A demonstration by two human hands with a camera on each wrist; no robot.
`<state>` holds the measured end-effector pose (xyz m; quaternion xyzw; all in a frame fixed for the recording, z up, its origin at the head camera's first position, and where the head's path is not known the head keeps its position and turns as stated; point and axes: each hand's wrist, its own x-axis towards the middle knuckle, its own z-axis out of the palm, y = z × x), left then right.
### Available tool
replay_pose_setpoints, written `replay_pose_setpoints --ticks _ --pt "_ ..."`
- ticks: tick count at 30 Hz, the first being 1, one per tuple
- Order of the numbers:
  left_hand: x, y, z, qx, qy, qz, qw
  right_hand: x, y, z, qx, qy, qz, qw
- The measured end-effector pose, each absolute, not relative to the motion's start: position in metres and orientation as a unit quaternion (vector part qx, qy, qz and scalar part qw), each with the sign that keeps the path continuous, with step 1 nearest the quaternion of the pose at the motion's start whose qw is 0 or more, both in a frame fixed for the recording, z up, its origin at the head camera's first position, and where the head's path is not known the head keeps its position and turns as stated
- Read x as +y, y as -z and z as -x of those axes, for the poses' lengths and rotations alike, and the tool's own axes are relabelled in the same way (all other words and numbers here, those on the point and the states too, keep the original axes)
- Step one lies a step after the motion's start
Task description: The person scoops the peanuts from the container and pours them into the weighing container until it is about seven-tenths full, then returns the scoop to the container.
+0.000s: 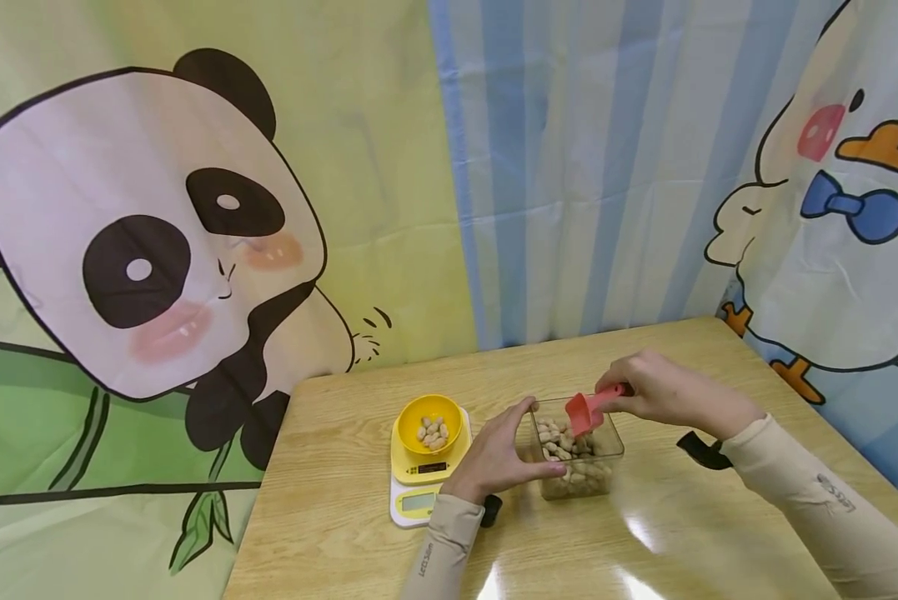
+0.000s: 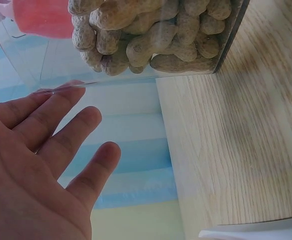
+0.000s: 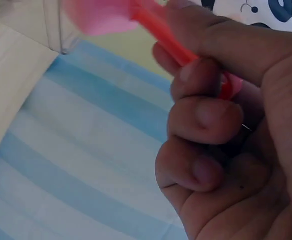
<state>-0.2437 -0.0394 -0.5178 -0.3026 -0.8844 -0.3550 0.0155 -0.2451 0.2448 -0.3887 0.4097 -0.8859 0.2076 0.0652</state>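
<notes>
Head view: the left hand (image 1: 499, 457), fingers spread, touches a clear container (image 1: 599, 457) of peanuts (image 1: 557, 443), likely steadying it; the right hand (image 1: 647, 387) pinches a pinkish-red scoop (image 1: 582, 415) over them. A yellow bowl (image 1: 409, 417) sits on a scale (image 1: 418, 502). Left wrist: fingers straight. Right wrist: fingers curl, presumably for control.

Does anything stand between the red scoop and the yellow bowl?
Yes: the left hand, at the bowl-facing side of the clear box, lies between scoop and bowl. The box's rim there does too; whether the scoop clears it, I can't tell.
</notes>
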Motion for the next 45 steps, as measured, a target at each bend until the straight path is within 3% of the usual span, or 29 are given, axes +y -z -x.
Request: replay_pose_setpoints --ticks 19,28,34,45 --pt "-0.042 0.517 0.243 -0.885 0.360 0.295 0.004 0.278 0.425 0.264 -0.894 -0.288 -0.342 0.036" --pt "-0.042 0.518 0.245 -0.880 0.371 0.296 -0.001 0.277 0.426 0.268 -0.881 -0.313 -0.356 -0.002" --pt "-0.041 0.519 0.244 -0.878 0.374 0.298 -0.003 0.282 0.434 0.270 -0.888 -0.336 -0.313 -0.033" --pt "-0.042 0.518 0.242 -0.873 0.390 0.293 -0.016 0.281 0.440 0.266 -0.884 -0.336 -0.324 -0.002"
